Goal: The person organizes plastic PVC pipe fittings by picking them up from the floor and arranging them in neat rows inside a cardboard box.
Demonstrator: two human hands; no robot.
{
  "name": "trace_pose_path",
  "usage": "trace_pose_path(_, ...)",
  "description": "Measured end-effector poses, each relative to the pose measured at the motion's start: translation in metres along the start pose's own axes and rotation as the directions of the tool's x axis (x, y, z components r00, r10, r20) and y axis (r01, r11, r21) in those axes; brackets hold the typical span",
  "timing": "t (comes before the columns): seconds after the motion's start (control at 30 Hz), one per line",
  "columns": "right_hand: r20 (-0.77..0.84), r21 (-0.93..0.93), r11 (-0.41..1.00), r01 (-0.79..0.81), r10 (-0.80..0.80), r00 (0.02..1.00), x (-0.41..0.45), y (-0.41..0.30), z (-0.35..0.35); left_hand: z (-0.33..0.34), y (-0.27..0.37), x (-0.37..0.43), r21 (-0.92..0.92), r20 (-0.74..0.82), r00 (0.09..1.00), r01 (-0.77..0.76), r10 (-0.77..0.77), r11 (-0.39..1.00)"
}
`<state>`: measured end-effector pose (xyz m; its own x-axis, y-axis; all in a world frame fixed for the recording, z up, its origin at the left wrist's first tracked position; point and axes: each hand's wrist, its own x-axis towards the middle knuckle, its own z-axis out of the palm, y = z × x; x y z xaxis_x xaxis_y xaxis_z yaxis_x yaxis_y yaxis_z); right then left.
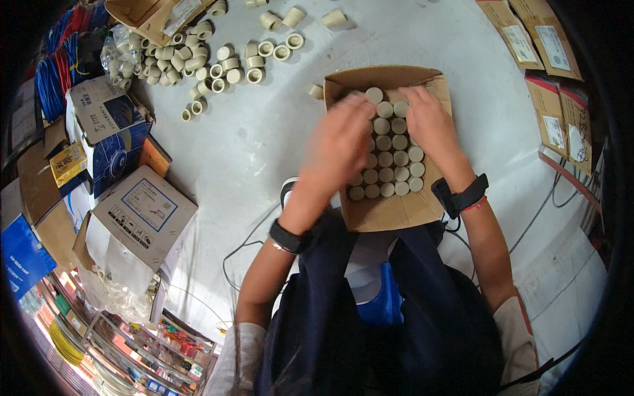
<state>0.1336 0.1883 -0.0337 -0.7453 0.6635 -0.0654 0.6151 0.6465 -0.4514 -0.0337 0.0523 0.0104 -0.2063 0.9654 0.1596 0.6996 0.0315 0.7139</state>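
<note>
An open cardboard box (396, 218) stands in front of my knees. Rows of beige plastic pipe end caps (384, 142) fill much of its floor, their round closed faces up. My left hand (342, 136) is over the box's left side, blurred, with its fingertips among the caps near the far left corner. Whether it grips a cap is hidden. At the far right of the rows my right hand (430, 119) reaches in, its fingers bent beside an end cap (400, 109). I cannot tell if it holds that cap or only touches it.
Loose beige pipe fittings (230, 64) lie scattered on the grey floor (237, 148) at far left, one fitting (314, 91) beside the box. Cartons (143, 213) are stacked at left. More cardboard boxes (550, 44) line the right. A thin cable (228, 262) runs near my feet.
</note>
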Motion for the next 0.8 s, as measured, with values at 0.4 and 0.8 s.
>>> trace_pose_path(0.4,-0.155,0.087,0.996,-0.010,0.023,0.988,0.007,-0.003,-0.010,-0.010,-0.099,-0.008,0.176,0.029,0.986,0.159,-0.166,0.972)
trace_pose_path(0.8,0.135,0.707,0.651,-0.274,0.256,0.957,0.010,-0.031,-0.007,-0.023,-0.052,0.008,0.018,-0.395,0.918,0.032,-0.022,0.999)
